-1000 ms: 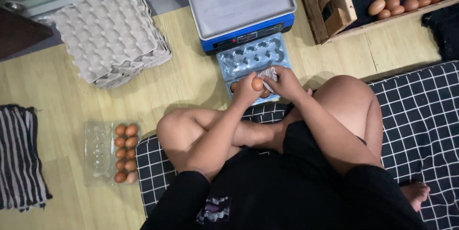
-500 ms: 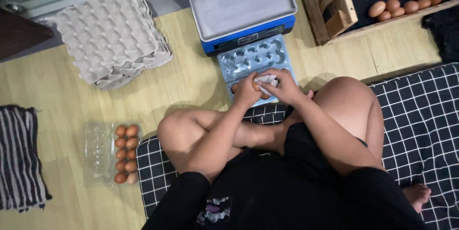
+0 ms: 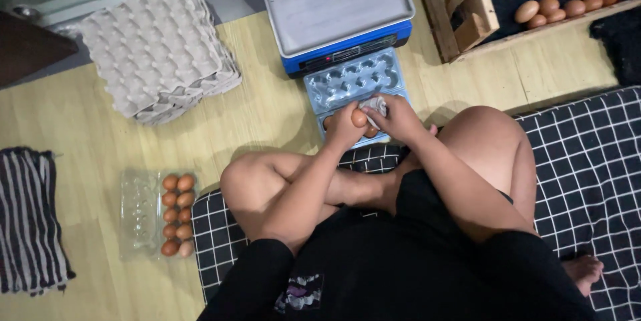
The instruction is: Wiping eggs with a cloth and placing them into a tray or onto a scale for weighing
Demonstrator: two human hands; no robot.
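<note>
A seated person's left hand held a brown egg over the near end of a clear plastic egg tray, while the right hand pressed a crumpled white cloth against it; the hands hid the tray's nearest cups, and the blue scale beyond was cropped
</note>
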